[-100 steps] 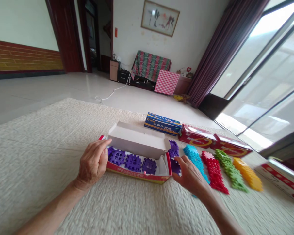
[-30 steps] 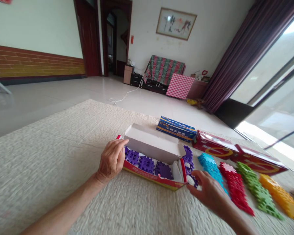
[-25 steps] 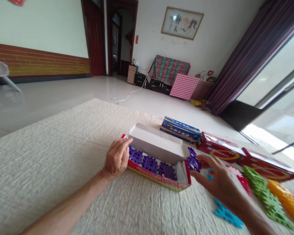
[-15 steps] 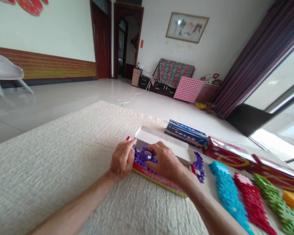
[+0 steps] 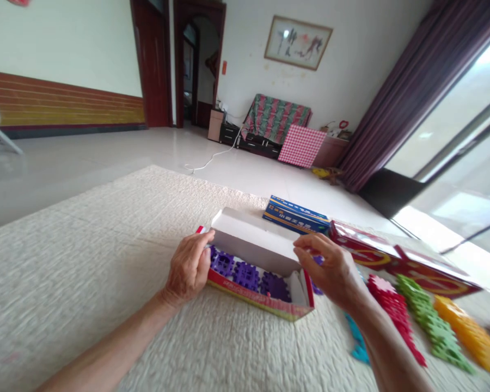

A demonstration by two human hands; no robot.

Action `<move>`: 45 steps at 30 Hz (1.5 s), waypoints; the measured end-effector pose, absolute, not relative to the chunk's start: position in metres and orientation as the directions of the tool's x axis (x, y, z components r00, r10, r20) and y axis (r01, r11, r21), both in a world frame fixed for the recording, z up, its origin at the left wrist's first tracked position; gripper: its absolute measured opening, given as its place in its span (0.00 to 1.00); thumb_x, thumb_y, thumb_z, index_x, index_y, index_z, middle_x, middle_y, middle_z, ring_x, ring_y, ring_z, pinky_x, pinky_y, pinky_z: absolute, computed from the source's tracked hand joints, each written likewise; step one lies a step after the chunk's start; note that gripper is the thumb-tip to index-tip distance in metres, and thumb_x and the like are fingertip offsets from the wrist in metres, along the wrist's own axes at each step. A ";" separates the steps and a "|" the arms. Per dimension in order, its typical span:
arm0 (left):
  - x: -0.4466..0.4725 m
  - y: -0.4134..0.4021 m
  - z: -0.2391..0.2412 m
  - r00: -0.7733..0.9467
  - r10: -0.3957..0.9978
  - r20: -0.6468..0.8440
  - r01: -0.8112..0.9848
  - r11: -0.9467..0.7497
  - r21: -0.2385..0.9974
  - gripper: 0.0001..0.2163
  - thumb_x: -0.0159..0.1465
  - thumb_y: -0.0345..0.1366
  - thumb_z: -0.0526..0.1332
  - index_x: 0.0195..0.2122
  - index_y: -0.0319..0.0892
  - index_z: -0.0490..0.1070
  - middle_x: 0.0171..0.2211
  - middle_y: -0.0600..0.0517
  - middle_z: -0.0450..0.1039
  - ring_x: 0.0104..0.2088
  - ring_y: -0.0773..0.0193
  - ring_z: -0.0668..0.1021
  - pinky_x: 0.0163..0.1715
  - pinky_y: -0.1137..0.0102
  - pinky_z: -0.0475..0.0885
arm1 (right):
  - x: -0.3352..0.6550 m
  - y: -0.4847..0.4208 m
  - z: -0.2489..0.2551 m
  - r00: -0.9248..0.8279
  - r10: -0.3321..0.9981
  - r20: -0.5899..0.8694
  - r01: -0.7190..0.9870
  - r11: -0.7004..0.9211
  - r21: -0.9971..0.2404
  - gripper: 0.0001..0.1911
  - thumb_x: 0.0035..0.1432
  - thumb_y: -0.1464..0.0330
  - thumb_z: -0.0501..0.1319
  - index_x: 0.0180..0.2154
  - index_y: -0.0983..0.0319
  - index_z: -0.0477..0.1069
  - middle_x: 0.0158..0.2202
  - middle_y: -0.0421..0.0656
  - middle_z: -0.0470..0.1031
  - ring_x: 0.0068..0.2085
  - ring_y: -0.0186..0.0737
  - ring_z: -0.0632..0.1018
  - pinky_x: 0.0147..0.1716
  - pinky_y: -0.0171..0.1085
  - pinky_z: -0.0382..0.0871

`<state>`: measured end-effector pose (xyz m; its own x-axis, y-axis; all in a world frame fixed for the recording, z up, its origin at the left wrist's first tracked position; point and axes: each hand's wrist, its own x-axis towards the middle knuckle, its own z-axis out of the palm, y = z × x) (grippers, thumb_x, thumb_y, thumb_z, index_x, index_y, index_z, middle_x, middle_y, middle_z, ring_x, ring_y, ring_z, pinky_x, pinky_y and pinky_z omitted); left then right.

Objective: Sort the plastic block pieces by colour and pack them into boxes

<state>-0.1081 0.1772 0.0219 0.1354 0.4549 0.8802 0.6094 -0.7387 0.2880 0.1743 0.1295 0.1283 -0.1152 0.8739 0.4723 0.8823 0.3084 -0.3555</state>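
Observation:
A long cardboard box (image 5: 249, 294) with red sides and its white lid (image 5: 253, 234) raised lies in front of me. Several purple interlocking plastic pieces (image 5: 246, 276) rest in a row inside it. My left hand (image 5: 189, 267) grips the box's left end, thumb at the near side. Past the right end, my right hand (image 5: 329, 267) hovers with fingers curved and thumb a little apart, nothing visible between them; its fingertips are beside the lid's right corner, touching or not I cannot tell. More purple pieces (image 5: 318, 260) lie outside the box, partly hidden behind that hand.
Rows of blue (image 5: 357, 340), red (image 5: 396, 310), green (image 5: 433, 321) and orange (image 5: 467, 332) pieces lie to the right on the cream textured cover (image 5: 118, 239). A blue box (image 5: 296, 215) and dark red boxes (image 5: 367, 245) stand behind them.
My right hand has moved from inside the box to beyond its right end, uncovering the purple pieces. My left hand stays on the box's left end. The view has shifted right.

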 end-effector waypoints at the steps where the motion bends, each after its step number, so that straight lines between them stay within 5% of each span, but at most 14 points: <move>1: -0.108 0.177 0.022 0.138 0.454 0.880 0.610 -0.739 0.285 0.18 0.63 0.27 0.51 0.55 0.40 0.63 0.46 0.44 0.73 0.49 0.56 0.74 0.51 0.58 0.69 | 0.195 0.128 0.127 -0.045 0.882 0.470 0.902 0.239 -0.361 0.10 0.58 0.63 0.55 0.34 0.60 0.72 0.35 0.44 0.75 0.34 0.39 0.76 0.36 0.37 0.68; 5: -0.109 0.178 0.021 0.152 0.453 0.879 0.608 -0.744 0.278 0.19 0.63 0.26 0.52 0.55 0.40 0.64 0.45 0.44 0.74 0.48 0.55 0.74 0.50 0.58 0.69 | 0.257 0.122 0.105 0.054 0.921 0.385 0.952 0.068 -0.297 0.09 0.55 0.66 0.55 0.35 0.60 0.73 0.34 0.44 0.76 0.35 0.40 0.76 0.36 0.38 0.68; 13: -0.111 0.178 0.021 0.174 0.445 0.879 0.620 -0.743 0.253 0.18 0.63 0.26 0.52 0.54 0.40 0.64 0.45 0.44 0.74 0.47 0.54 0.75 0.50 0.58 0.70 | 0.249 0.110 0.056 0.044 0.984 0.171 0.991 -0.023 -0.128 0.24 0.51 0.65 0.62 0.51 0.63 0.68 0.46 0.50 0.69 0.46 0.46 0.73 0.46 0.42 0.65; 16: -0.110 0.178 0.022 0.178 0.439 0.881 0.622 -0.744 0.244 0.18 0.63 0.26 0.52 0.53 0.39 0.65 0.44 0.43 0.74 0.47 0.54 0.75 0.49 0.58 0.70 | 0.241 0.104 0.051 0.061 0.989 0.136 0.994 -0.048 -0.097 0.21 0.53 0.65 0.60 0.49 0.64 0.69 0.43 0.50 0.69 0.44 0.45 0.73 0.44 0.41 0.65; 20: -0.110 0.179 0.021 0.179 0.443 0.878 0.625 -0.741 0.246 0.18 0.63 0.26 0.52 0.54 0.39 0.65 0.44 0.43 0.74 0.47 0.54 0.75 0.49 0.58 0.70 | 0.239 0.092 0.051 0.002 0.997 0.083 0.990 0.010 -0.139 0.14 0.56 0.65 0.57 0.43 0.63 0.72 0.39 0.47 0.69 0.42 0.43 0.73 0.43 0.41 0.66; 28: -0.110 0.179 0.022 0.183 0.428 0.885 0.632 -0.741 0.228 0.18 0.63 0.26 0.51 0.54 0.39 0.65 0.44 0.43 0.74 0.46 0.55 0.75 0.48 0.58 0.70 | 0.252 0.075 0.051 -0.143 0.989 -0.047 0.948 0.123 -0.295 0.21 0.45 0.75 0.60 0.44 0.61 0.70 0.47 0.48 0.69 0.47 0.44 0.72 0.48 0.43 0.66; 36: -0.109 0.179 0.023 0.178 0.428 0.886 0.628 -0.743 0.233 0.17 0.63 0.26 0.51 0.53 0.39 0.65 0.43 0.43 0.74 0.47 0.55 0.75 0.49 0.58 0.70 | 0.250 0.082 0.053 -0.044 0.995 -0.088 0.979 0.025 -0.201 0.18 0.44 0.72 0.60 0.42 0.61 0.71 0.37 0.45 0.69 0.35 0.40 0.73 0.36 0.39 0.67; 45: -0.109 0.180 0.021 0.178 0.438 0.881 0.630 -0.738 0.240 0.18 0.63 0.26 0.51 0.54 0.38 0.65 0.43 0.43 0.74 0.47 0.55 0.75 0.50 0.59 0.69 | 0.257 0.074 0.061 0.002 1.000 0.009 0.980 0.000 -0.201 0.18 0.44 0.69 0.61 0.41 0.62 0.71 0.39 0.47 0.73 0.39 0.44 0.75 0.40 0.43 0.69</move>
